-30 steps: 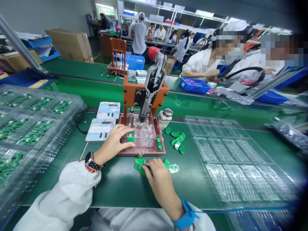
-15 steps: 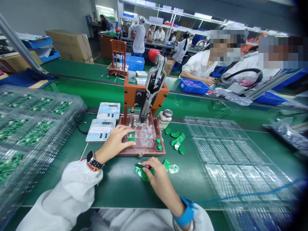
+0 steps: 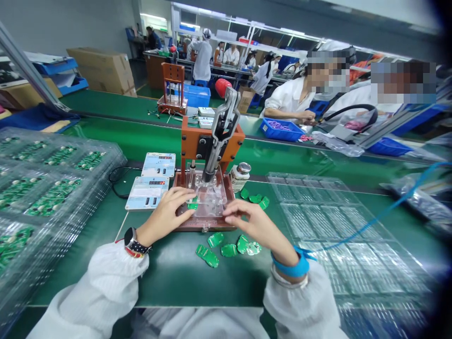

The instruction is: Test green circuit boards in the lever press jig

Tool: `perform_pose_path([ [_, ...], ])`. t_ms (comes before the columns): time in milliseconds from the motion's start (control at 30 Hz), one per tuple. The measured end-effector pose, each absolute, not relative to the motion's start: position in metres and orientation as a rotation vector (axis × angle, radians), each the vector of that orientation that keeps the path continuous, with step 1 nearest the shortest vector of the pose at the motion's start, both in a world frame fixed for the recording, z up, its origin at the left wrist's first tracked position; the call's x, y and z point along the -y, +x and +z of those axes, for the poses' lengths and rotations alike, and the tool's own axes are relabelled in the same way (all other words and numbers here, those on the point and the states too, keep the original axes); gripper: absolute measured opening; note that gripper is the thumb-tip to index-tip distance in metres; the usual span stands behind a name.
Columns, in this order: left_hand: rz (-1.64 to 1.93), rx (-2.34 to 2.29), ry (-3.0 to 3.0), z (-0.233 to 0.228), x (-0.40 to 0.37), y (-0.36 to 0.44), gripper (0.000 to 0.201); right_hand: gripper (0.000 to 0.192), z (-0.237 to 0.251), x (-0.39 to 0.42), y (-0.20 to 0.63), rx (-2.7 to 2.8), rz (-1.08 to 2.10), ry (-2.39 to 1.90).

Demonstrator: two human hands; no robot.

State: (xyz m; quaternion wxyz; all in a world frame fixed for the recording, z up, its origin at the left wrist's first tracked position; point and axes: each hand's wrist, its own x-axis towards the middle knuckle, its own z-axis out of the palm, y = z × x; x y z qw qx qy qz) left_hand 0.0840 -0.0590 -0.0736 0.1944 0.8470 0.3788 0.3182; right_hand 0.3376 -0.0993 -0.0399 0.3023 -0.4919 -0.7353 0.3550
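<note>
In the head view a press-type test fixture (image 3: pixel 213 148) with an orange frame, steel toggle clamp and red knob stands in front of me. My left hand (image 3: pixel 173 207) rests at the left side of its clear acrylic plate (image 3: pixel 212 203), thumb and fingers apart around a green circuit board (image 3: pixel 192 204) seated there. At the plate's right edge is my right hand (image 3: pixel 252 220), fingers loosely bent and apart, with nothing visible in them; its fingertips hide that corner. Several loose green circuit boards (image 3: pixel 207 256) lie on the table just before the fixture.
Two meter boxes (image 3: pixel 147 192) with red digits stand left of the fixture, a metal-capped bottle (image 3: pixel 240 176) right of it. Stacked trays of boards (image 3: pixel 58 193) fill the left; clear blister trays (image 3: pixel 335 221) lie right. A blue wrist-strap cord (image 3: pixel 388 207) crosses them. Co-workers (image 3: pixel 296 101) sit beyond.
My right hand has let go of a green circuit board before the fixture and moved up to the plate's right edge. The boards there now lie spread out. My left hand has stayed in place.
</note>
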Motion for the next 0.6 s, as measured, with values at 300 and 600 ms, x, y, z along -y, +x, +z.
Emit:
perform_pose_path([
  [300, 0.825, -1.132, 2.494, -0.069, 0.057, 0.086, 0.031, 0.035, -0.113, 0.161, 0.309, 2.531, 0.037, -1.397],
  [600, 0.763, -1.099, 2.435, -0.063, 0.06, 0.082, 0.036, 0.024, -0.11, 0.155, 0.301, 2.646, -0.023, -1.43],
])
